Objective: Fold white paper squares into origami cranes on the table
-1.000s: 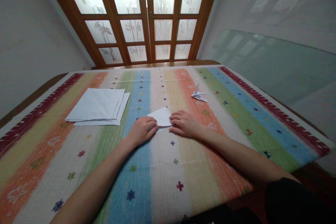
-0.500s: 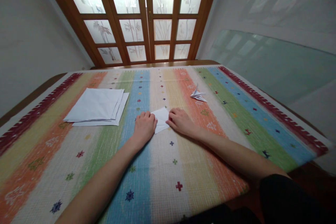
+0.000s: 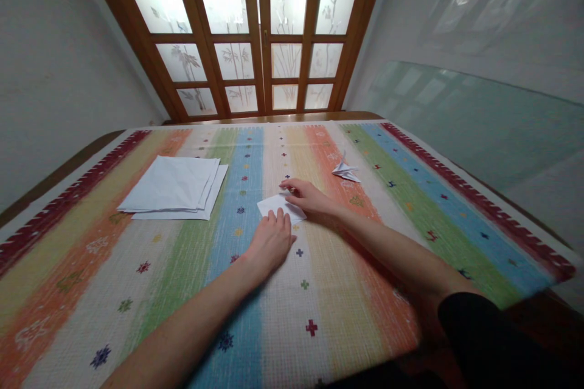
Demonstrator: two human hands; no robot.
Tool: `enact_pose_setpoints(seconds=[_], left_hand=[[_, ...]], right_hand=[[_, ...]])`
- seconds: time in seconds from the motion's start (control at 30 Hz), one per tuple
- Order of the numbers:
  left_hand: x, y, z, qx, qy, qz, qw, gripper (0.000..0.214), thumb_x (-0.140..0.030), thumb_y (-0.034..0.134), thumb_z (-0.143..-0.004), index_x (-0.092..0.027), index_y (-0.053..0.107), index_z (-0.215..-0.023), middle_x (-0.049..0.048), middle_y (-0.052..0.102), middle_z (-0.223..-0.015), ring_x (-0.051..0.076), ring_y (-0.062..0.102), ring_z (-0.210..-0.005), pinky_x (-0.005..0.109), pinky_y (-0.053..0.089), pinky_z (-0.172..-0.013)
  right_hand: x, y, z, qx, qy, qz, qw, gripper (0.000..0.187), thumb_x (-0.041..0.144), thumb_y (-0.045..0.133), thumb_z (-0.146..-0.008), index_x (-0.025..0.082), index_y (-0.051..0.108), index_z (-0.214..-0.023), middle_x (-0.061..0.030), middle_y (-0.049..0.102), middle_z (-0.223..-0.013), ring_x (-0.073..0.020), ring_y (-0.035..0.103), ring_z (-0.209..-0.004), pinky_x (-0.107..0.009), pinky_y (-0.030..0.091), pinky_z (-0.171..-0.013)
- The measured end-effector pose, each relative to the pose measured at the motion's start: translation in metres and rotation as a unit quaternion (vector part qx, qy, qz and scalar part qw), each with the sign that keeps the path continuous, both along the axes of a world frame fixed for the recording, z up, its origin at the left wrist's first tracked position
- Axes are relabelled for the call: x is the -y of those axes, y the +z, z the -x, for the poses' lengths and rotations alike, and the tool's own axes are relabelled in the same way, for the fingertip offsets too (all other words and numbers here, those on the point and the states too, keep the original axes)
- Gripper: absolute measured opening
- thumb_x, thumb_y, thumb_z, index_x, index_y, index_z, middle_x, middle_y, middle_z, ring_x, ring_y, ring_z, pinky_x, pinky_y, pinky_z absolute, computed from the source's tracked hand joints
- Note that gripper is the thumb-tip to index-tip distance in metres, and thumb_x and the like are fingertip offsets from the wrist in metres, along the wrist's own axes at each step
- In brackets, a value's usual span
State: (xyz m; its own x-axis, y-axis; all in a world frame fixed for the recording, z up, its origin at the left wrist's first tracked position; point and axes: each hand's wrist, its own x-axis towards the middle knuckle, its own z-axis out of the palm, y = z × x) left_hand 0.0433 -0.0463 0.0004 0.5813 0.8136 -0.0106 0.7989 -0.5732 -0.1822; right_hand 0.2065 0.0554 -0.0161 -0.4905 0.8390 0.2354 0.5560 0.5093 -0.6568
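A small folded white paper [image 3: 274, 205] lies flat on the striped tablecloth [image 3: 365, 267] at the middle of the table. My left hand [image 3: 272, 238] rests flat on the paper's near edge, fingers stretched out and pressing down. My right hand [image 3: 305, 193] lies at the paper's far right corner, its index finger extended along the far edge, the other fingers loosely curled. Neither hand lifts the paper.
A stack of white paper sheets [image 3: 176, 187] lies to the left on the cloth. A finished white folded paper figure [image 3: 345, 171] sits further back on the right. A wooden door with frosted panes [image 3: 260, 30] stands behind the table. Walls close both sides.
The paper has been flattened and turned. My left hand slid from its left side to its near edge and opened flat. My right hand moved up to the far corner.
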Motion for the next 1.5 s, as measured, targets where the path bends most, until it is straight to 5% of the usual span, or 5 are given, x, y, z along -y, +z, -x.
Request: enact_pose_setpoints(seconds=[0.13, 0.43, 0.7, 0.87, 1.5], left_hand=[[0.006, -0.002, 0.006, 0.044, -0.013, 0.010, 0.999, 0.066, -0.059, 0.046, -0.090, -0.016, 0.047, -0.140, 0.0215, 0.046, -0.144, 0.041, 0.046, -0.127, 0.050, 0.041, -0.096], [-0.005, 0.006, 0.029, 0.050, -0.017, 0.007, 0.999, 0.045, -0.045, 0.043, -0.096, -0.018, 0.057, -0.129, 0.0156, 0.057, -0.135, 0.036, 0.047, -0.127, 0.055, 0.035, -0.102], [-0.040, -0.015, 0.054, 0.152, -0.087, 0.077, 0.981, 0.032, -0.033, 0.038, -0.098, -0.022, 0.058, -0.121, 0.0065, 0.053, -0.143, 0.024, 0.044, -0.135, 0.045, 0.036, -0.108], [-0.043, -0.020, 0.043, 0.199, -0.048, 0.084, 0.975, 0.022, -0.035, 0.048, -0.093, -0.020, 0.060, -0.104, 0.0094, 0.053, -0.142, 0.025, 0.044, -0.135, 0.047, 0.033, -0.111], [-0.032, -0.023, 0.031, 0.219, -0.019, 0.063, 0.973, 0.038, -0.045, 0.053, -0.089, -0.016, 0.056, -0.113, 0.0150, 0.052, -0.141, 0.028, 0.041, -0.136, 0.050, 0.029, -0.113]], right_hand=[[-0.013, 0.004, 0.011, 0.049, -0.010, 0.010, 0.999, 0.028, 0.006, 0.062, -0.075, 0.012, 0.069, -0.101, -0.0071, 0.070, -0.092, -0.0143, 0.060, -0.077, -0.026, 0.045, -0.072], [0.019, 0.010, -0.007, 0.020, -0.120, 0.017, 0.992, 0.023, 0.003, 0.056, -0.076, 0.015, 0.071, -0.089, -0.0083, 0.072, -0.089, -0.0164, 0.062, -0.076, -0.028, 0.046, -0.071], [0.062, 0.000, -0.029, 0.011, 0.003, 0.022, 1.000, 0.044, -0.002, 0.050, -0.070, 0.018, 0.071, -0.102, -0.0075, 0.073, -0.101, -0.0181, 0.067, -0.088, -0.032, 0.050, -0.082], [0.048, 0.002, -0.039, 0.039, 0.063, -0.043, 0.996, 0.032, 0.005, 0.054, -0.080, 0.019, 0.071, -0.103, -0.0092, 0.071, -0.108, -0.0186, 0.065, -0.099, -0.034, 0.049, -0.089], [0.018, 0.009, -0.011, 0.086, -0.001, -0.008, 0.996, 0.009, 0.014, 0.062, -0.085, 0.015, 0.069, -0.091, -0.0039, 0.066, -0.079, -0.0131, 0.056, -0.071, -0.024, 0.040, -0.067]])
